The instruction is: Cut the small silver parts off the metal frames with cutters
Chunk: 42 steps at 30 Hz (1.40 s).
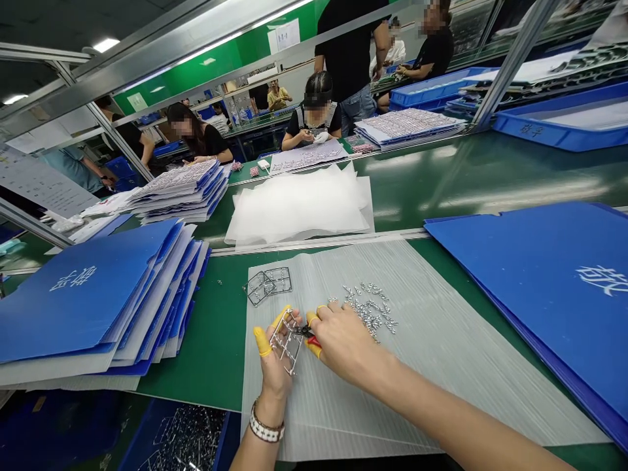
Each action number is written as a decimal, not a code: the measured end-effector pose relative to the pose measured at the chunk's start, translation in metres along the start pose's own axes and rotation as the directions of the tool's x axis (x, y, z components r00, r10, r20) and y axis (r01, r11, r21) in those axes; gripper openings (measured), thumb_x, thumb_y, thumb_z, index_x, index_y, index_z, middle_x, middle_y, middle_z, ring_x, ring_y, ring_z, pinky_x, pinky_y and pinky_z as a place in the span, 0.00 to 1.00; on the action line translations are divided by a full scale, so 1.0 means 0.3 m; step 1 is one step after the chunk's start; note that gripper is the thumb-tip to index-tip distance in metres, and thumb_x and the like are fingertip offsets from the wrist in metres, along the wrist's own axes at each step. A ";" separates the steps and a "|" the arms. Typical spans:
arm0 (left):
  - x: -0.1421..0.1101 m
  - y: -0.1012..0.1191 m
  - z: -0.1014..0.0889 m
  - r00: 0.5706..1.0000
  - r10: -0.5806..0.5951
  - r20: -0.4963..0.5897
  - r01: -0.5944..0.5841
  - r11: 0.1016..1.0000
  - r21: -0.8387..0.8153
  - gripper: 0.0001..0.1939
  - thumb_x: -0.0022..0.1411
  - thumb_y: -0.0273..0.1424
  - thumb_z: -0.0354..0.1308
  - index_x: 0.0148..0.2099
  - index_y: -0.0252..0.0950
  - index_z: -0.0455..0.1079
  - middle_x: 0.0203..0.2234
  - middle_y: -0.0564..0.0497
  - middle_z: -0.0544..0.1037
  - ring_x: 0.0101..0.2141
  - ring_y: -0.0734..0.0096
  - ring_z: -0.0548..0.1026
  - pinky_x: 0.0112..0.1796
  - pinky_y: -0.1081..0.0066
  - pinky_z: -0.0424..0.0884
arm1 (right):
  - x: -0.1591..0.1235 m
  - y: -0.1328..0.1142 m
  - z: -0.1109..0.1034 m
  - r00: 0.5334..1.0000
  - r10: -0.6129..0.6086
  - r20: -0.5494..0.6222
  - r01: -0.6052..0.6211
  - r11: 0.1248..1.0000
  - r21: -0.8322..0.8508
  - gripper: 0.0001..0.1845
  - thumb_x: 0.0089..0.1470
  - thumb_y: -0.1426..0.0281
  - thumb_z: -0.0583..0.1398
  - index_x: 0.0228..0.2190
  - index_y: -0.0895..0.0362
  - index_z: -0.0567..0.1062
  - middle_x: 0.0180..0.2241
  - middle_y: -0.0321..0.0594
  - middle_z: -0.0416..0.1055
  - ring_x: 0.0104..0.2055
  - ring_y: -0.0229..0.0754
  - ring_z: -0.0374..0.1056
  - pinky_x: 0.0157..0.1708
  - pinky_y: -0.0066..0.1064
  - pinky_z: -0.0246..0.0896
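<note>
My left hand (275,369), yellow finger cots on some fingers, holds up a small silver sprue frame (293,365) tilted over the sheet. In my right hand (348,343), also wearing yellow cots, is a pair of nippers (314,341) with red on the handle. The dark jaws reach the frame's right side; their exact bite is too small to make out. Beyond my right hand, many tiny silver pieces (369,313) lie scattered on a white foam sheet (353,412). Two overlapping sprue frames (280,280) rest near the sheet's far left corner.
Stacked blue sheets with white liners (88,294) stand on the left, and more blue sheets (540,261) on the right. White foam sheets (301,203) lie beyond the rail. Below the table edge, a blue bin (142,435) holds silver frames. Co-workers sit opposite.
</note>
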State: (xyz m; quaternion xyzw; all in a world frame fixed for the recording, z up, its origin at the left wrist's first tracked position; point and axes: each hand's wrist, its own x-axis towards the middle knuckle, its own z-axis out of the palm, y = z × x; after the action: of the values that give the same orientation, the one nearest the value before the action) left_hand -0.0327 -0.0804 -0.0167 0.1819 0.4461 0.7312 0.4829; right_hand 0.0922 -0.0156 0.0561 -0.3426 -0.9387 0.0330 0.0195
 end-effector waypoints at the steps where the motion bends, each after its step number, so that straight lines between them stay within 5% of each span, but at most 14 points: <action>1: 0.001 0.000 0.002 1.000 -0.003 -0.009 0.003 1.000 0.000 0.40 0.56 0.60 0.39 0.46 0.32 0.75 0.43 0.38 0.77 0.47 0.52 0.72 0.52 0.57 0.62 | 0.000 -0.009 -0.002 1.000 -0.008 0.007 0.008 1.000 0.007 0.11 0.54 0.63 0.59 0.34 0.59 0.74 0.32 0.47 0.72 0.37 0.51 0.67 0.36 0.37 0.57; 25: 0.004 -0.019 -0.001 0.997 -0.047 -0.062 0.046 0.999 -0.009 0.38 0.52 0.61 0.44 0.45 0.34 0.75 0.44 0.39 0.77 0.50 0.50 0.70 0.51 0.56 0.63 | 0.010 -0.058 0.051 0.993 -0.106 -0.046 0.103 0.994 -0.047 0.08 0.48 0.71 0.62 0.34 0.60 0.73 0.30 0.45 0.71 0.31 0.48 0.66 0.31 0.36 0.58; 42: 0.014 0.018 0.018 0.995 -0.050 -0.090 0.044 0.997 -0.070 0.39 0.54 0.60 0.43 0.43 0.32 0.76 0.42 0.38 0.77 0.46 0.52 0.72 0.50 0.58 0.64 | -0.004 -0.045 0.015 0.997 -0.083 -0.012 0.082 0.996 -0.042 0.05 0.52 0.71 0.59 0.32 0.60 0.73 0.31 0.47 0.70 0.35 0.50 0.66 0.33 0.39 0.56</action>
State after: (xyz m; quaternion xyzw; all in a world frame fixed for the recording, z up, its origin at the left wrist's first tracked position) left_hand -0.0338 -0.0748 -0.0101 0.1209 0.4468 0.7421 0.4848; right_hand 0.0842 -0.0269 0.0527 -0.3042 -0.9524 0.0102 0.0199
